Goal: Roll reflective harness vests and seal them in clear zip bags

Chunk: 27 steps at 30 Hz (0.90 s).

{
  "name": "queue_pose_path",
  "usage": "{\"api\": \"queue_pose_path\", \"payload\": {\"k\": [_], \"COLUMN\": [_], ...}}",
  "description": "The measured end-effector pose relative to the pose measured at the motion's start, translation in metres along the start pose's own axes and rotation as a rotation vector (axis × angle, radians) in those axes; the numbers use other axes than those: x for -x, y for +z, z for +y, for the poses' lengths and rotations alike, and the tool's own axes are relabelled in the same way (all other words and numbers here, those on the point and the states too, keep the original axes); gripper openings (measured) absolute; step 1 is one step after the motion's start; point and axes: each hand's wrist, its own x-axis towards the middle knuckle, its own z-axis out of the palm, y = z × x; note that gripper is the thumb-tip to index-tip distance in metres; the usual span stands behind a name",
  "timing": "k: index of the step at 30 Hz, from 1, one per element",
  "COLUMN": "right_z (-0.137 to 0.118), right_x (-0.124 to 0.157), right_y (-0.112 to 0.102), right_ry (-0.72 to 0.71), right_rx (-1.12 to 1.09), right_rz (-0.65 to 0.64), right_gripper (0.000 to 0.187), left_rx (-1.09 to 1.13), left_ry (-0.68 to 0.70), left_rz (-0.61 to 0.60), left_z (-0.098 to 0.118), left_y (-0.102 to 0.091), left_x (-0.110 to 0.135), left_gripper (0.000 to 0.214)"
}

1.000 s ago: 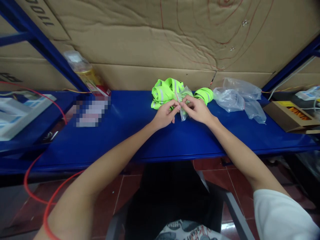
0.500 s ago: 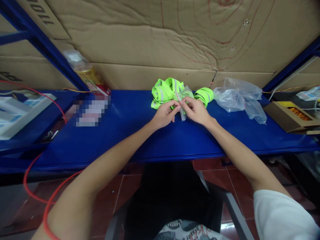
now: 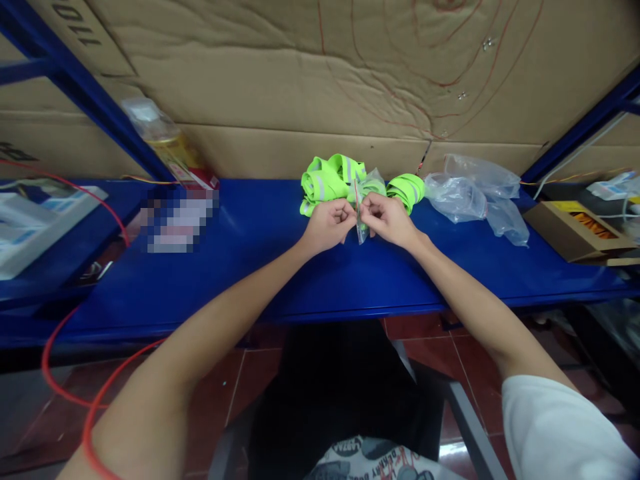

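Note:
Both my hands meet over the back of the blue shelf. My left hand and my right hand each pinch the top edge of a small clear zip bag with something neon green inside. The bag hangs upright between my fingertips. Just behind the bag lies a pile of neon green reflective bands, and one more rolled band sits to the right of it.
Crumpled clear plastic bags lie at the back right. An open cardboard box stands at far right. A bottle leans at back left, near white boxes. A red cable loops at left. Cardboard lines the wall.
My fingers have curled tighter on the bag's top edge and the two hands have drawn slightly closer together. The bag hangs more upright.

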Motion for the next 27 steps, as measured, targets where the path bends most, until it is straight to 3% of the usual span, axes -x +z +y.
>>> {"api": "queue_pose_path", "payload": {"k": [7,10,14,21,23,27], "right_z": [0.008,0.01,0.016,0.018,0.014,0.008], "right_x": [-0.002,-0.004,-0.006,-0.003,-0.002,-0.001], "right_y": [0.004,-0.007,-0.024,-0.01,-0.008,-0.008], "right_ry": [0.073,0.097,0.084,-0.044,-0.086,-0.164], "right_rx": [-0.186,-0.235,-0.171,-0.081,-0.016,0.136], "right_rz": [0.024,0.126,0.368,0.342,0.347,0.364], "right_gripper": [0.017,0.022,0.033,0.037,0.041,0.039], "left_rx": [0.09,0.042,-0.249,-0.735,-0.861,-0.987], "left_ry": [0.012,0.014,0.14,0.402,0.467,0.592], "left_rz": [-0.062,0.035,0.229,0.358,0.327,0.113], "left_z": [0.001,-0.004,-0.009,-0.002,0.002,0.006], "left_y": [0.0,-0.008,-0.02,-0.015,-0.016,-0.015], "left_x": [-0.003,-0.005,-0.006,0.003,0.003,0.003], "left_gripper": [0.014,0.013,0.01,0.008,0.013,0.031]}}
